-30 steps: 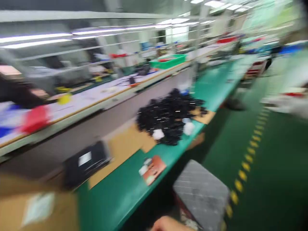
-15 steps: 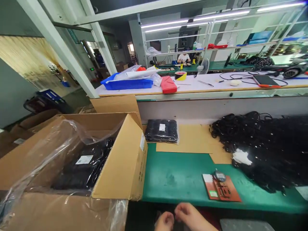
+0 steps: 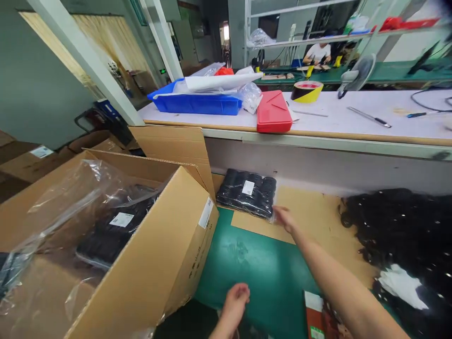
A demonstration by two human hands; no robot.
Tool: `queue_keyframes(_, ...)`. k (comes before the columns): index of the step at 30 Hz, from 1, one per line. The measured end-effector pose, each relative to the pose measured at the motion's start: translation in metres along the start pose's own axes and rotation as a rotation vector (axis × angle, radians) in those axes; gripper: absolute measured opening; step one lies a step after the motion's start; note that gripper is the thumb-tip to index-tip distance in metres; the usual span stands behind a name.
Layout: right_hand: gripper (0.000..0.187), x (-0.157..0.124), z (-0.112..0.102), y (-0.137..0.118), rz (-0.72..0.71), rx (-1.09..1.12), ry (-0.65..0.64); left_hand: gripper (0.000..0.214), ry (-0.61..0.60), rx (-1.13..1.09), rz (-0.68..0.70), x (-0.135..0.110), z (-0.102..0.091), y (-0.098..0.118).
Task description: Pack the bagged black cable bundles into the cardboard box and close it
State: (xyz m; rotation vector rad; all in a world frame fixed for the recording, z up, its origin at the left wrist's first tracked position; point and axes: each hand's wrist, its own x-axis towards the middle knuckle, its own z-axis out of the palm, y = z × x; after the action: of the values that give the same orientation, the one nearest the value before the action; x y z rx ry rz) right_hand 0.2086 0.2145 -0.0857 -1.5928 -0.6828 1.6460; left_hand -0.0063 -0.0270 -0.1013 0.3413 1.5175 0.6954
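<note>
A flat bundle of black coiled cable (image 3: 246,193) in clear plastic with a white label lies on a cardboard sheet (image 3: 310,212). My right hand (image 3: 284,219) reaches out over the sheet, its fingertips at the bundle's near right corner. Whether it grips the plastic, I cannot tell. Lower down, my left hand (image 3: 236,300) hangs above the green bench mat (image 3: 254,263) with loosely curled fingers and nothing in them. It is nearest the open carton's corner.
An open cardboard carton (image 3: 155,249) lined with plastic holds labelled black bundles at left. A heap of black cable (image 3: 399,226) with white cloth lies at right. A raised white shelf behind carries a blue tray, red case and tape roll. A person sits far back.
My hands were together at the bench's near edge. My right arm now stretches forward to the bundle, and my left hand has separated from it. The view has swung left.
</note>
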Motion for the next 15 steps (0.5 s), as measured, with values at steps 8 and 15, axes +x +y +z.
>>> queue_keyframes(8,0.023,0.026,0.001,-0.011,0.178,0.024,-0.073,0.046,-0.006,-0.386,0.185,0.103,0.123,0.13)
queue_keyframes(15,0.035,0.035,-0.004,-0.014,0.116,-0.013,-0.119,0.041,0.055,-0.653,0.129,0.13,0.153,0.172)
